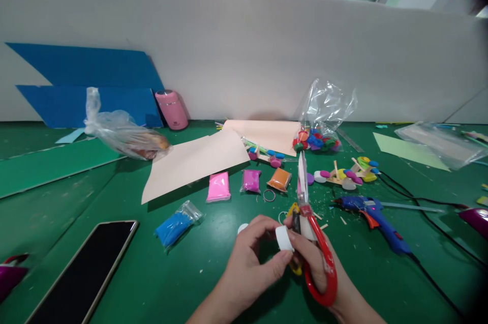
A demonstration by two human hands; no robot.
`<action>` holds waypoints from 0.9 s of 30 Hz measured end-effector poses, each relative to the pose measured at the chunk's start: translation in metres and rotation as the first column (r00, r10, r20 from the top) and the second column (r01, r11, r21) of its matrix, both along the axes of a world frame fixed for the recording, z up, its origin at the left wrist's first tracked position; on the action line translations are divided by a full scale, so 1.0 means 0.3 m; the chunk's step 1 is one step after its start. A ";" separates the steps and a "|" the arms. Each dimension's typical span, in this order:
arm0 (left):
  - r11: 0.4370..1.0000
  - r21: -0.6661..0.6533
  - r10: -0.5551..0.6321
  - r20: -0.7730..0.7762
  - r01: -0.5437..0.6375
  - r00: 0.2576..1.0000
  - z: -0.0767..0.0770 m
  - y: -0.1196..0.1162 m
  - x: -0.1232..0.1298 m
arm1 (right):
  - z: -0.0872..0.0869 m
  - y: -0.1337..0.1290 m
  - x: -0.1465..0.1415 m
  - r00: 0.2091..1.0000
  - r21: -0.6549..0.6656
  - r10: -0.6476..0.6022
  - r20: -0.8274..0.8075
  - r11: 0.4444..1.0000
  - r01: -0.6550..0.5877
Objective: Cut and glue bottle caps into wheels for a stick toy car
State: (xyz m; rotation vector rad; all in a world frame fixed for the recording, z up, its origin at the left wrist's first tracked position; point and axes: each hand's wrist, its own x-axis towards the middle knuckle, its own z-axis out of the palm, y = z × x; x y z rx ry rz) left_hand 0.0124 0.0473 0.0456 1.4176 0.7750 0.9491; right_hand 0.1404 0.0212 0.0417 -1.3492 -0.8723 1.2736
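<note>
My left hand (pixel 253 265) pinches a small white round piece (pixel 284 238), its pale side facing me, between thumb and fingers. My right hand (pixel 324 268) touches the same piece with its fingertips. Red-handled scissors (pixel 322 258) hang on the right hand, with the fingers through a handle loop and the blades pointing away from me. Yellow and black parts of something show behind the right fingers, mostly hidden. Part of a white disc (pixel 242 228) lies just beyond the left hand. A glue gun (pixel 375 217) with a blue body rests to the right.
Packets of blue (pixel 177 225), pink (pixel 218 186), purple (pixel 250 181) and orange (pixel 279 180) clay lie ahead. A phone (pixel 84 273) is at left. Coloured caps with wooden sticks (pixel 345 177) sit beyond the glue gun, whose cable (pixel 432 283) runs right. A pink flask (pixel 172 110) stands behind.
</note>
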 end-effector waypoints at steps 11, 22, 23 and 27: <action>1.000 -0.015 0.004 -0.061 -0.005 0.998 -0.002 0.000 0.001 | 0.031 0.013 -0.008 0.997 -0.055 0.006 -0.072 0.998 -0.010; 0.900 -0.431 0.219 0.327 -0.061 0.919 -0.003 0.032 -0.026 | 0.027 -0.069 0.109 0.800 -0.074 0.220 0.558 0.974 -0.216; 0.898 -0.438 0.226 0.365 -0.048 0.903 -0.004 0.037 -0.032 | 0.029 -0.084 0.125 0.738 -0.122 0.255 0.625 0.966 -0.230; 0.890 -0.455 0.247 0.451 -0.018 0.858 -0.010 0.048 -0.045 | 0.032 -0.133 0.174 0.550 -0.285 0.393 0.737 0.918 -0.274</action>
